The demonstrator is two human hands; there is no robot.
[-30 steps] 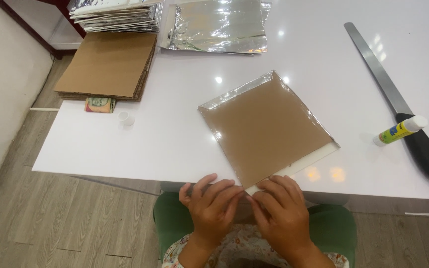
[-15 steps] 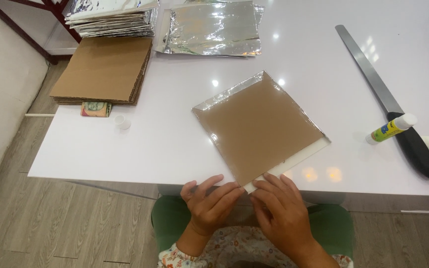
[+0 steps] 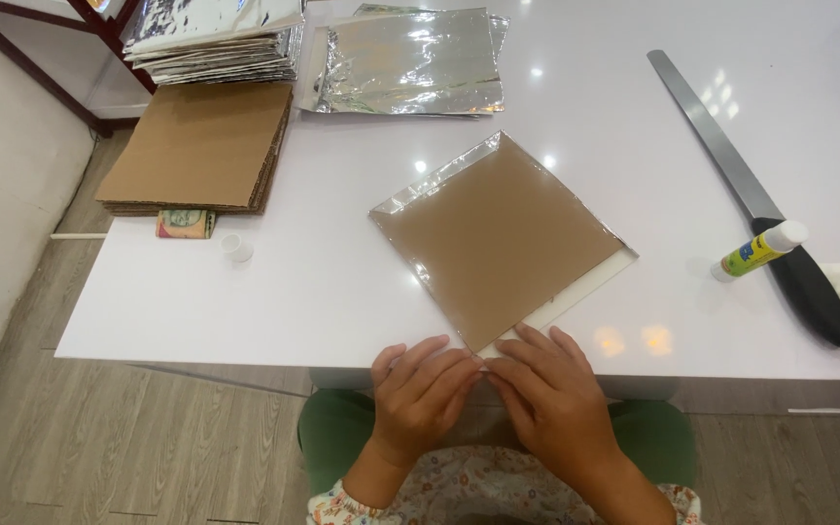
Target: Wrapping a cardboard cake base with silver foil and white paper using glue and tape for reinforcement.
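At the near edge of the white desk: a square brown cardboard sheet lying flat on silver foil, turned corner-first toward the body, foil flaps folded over two upper edges. Left hand and right hand side by side at the nearest corner, fingers flat and spread, gripping nothing, pressing down. Risk, as a judgement: corner overhanging the desk edge, so uneven pressure could skew the sheet or crease the foil crookedly. Farther right, a white glue stick with yellow label resting against a long black-handled steel blade; easy to roll. Hidden: the foil under both palms; the white lump at the right border, cut off.
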